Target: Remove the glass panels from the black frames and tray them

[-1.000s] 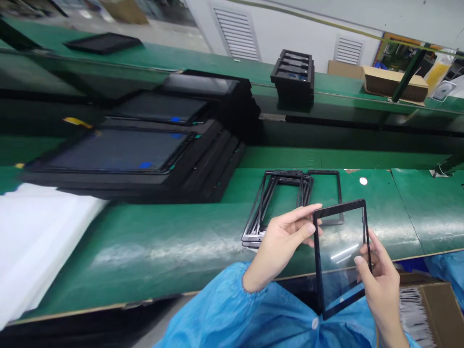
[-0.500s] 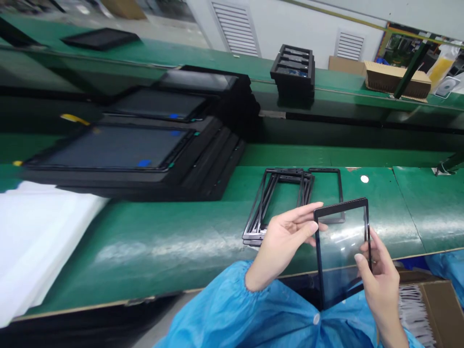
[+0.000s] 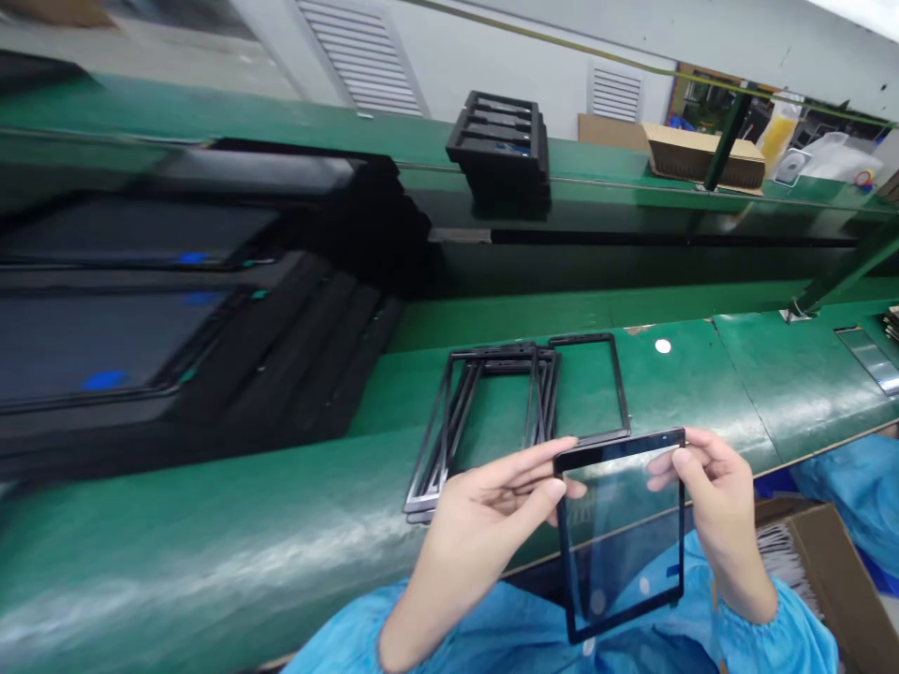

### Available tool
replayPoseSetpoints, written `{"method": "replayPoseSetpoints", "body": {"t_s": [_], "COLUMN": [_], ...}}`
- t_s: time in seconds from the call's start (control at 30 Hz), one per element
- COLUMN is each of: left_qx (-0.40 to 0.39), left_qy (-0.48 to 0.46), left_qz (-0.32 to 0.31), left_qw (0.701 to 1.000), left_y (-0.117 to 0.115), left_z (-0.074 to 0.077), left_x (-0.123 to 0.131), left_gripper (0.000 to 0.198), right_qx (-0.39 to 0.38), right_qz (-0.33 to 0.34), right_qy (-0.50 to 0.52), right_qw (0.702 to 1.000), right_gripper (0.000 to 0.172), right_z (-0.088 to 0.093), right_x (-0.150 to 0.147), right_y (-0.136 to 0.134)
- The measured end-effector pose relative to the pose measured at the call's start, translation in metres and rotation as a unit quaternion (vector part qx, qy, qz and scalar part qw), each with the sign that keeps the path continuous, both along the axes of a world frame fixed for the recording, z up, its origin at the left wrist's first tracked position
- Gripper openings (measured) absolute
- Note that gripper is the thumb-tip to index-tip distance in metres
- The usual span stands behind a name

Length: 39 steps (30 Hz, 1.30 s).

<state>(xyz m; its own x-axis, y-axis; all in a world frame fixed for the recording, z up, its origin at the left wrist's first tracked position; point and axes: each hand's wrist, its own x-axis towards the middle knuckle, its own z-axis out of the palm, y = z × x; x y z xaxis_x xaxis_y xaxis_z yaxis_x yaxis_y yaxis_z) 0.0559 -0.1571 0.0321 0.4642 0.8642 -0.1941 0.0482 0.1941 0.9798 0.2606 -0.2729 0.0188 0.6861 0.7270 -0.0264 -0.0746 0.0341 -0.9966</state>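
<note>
A clear glass panel with a black border (image 3: 622, 529) is held tilted in front of my body, its lower edge near my blue smock. My left hand (image 3: 492, 505) pinches the panel's upper left edge between thumb and fingers. At the upper right corner, my right hand (image 3: 716, 491) grips it, fingertips showing through the glass. Behind the panel, several thin black frames (image 3: 439, 440) lie in an overlapping pile on the green bench. A single black frame (image 3: 619, 374) lies just right of that pile, its lower edge close behind the panel's top.
Black trays (image 3: 295, 346) holding dark screens are stacked at left. Smaller black trays (image 3: 502, 140) stand on the raised shelf beside an open cardboard box (image 3: 702, 157). A white round sticker (image 3: 662, 346) marks the bench (image 3: 744, 412). At lower right is a carton (image 3: 843, 562), near another person's blue sleeve (image 3: 853, 487).
My right hand has moved from the panel's right side up to its upper right corner. The panel now faces me more squarely. The view has shifted right.
</note>
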Motion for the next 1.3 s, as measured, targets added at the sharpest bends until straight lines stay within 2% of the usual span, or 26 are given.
{"method": "replayPoseSetpoints", "body": {"t_s": [0.1,0.2,0.27,0.33,0.37,0.43,0.53,0.6,0.73,0.93,1.03,1.1,1.17,1.23,1.3], "left_qx": [0.109,0.252,0.263,0.209,0.167,0.079,-0.009,-0.025,-0.037,-0.041,-0.024,0.014,0.120,0.293,0.448], "left_qy": [0.048,0.087,0.086,0.077,0.071,0.050,0.014,0.005,0.007,0.008,0.009,0.018,0.054,0.108,0.140], "left_qz": [-0.028,-0.116,-0.201,-0.244,-0.234,-0.165,-0.048,-0.008,0.018,0.050,0.065,0.060,0.053,0.023,-0.049], "left_qw": [0.993,0.957,0.940,0.944,0.955,0.982,0.999,1.000,0.999,0.998,0.998,0.998,0.990,0.950,0.882], "left_y": [0.003,0.007,0.010,0.013,0.014,0.015,0.012,0.008,0.002,-0.008,-0.009,-0.006,0.000,0.006,0.012], "left_z": [0.011,0.023,0.027,0.027,0.026,0.022,0.015,0.011,0.003,0.002,-0.005,-0.012,-0.015,-0.014,-0.008], "left_x": [0.001,0.009,0.015,0.015,0.014,0.007,-0.005,-0.009,-0.011,-0.010,-0.011,-0.012,-0.011,-0.008,-0.001], "left_gripper": [0.031,0.035,0.040,0.039,0.037,0.036,0.042,0.047,0.054,0.054,0.050,0.048,0.039,0.030,0.028], "right_qx": [-0.019,-0.030,-0.040,-0.066,-0.083,-0.113,-0.121,-0.118,-0.105,-0.068,-0.040,-0.027,-0.026,-0.034,-0.039], "right_qz": [0.004,0.067,0.136,0.194,0.212,0.220,0.159,0.103,0.032,-0.014,-0.007,0.004,0.006,0.007,0.018], "right_qy": [-0.018,-0.037,-0.017,0.029,0.052,0.082,0.106,0.116,0.098,0.004,0.012,0.023,0.009,-0.021,-0.050], "right_qw": [1.000,0.997,0.990,0.978,0.972,0.965,0.974,0.981,0.989,0.998,0.999,0.999,1.000,0.999,0.998], "right_gripper": [0.031,0.033,0.038,0.045,0.048,0.053,0.057,0.060,0.062,0.060,0.052,0.044,0.036,0.028,0.023], "right_z": [0.001,0.003,0.006,0.007,0.008,0.005,-0.003,-0.008,-0.010,-0.002,-0.001,-0.003,-0.004,-0.005,-0.004], "right_x": [-0.011,-0.019,-0.018,-0.006,0.002,0.020,0.036,0.035,0.020,0.008,0.007,0.006,0.004,0.000,-0.005], "right_y": [0.000,0.002,0.002,-0.003,-0.007,-0.017,-0.029,-0.031,-0.024,-0.019,-0.022,-0.025,-0.028,-0.031,-0.033]}}
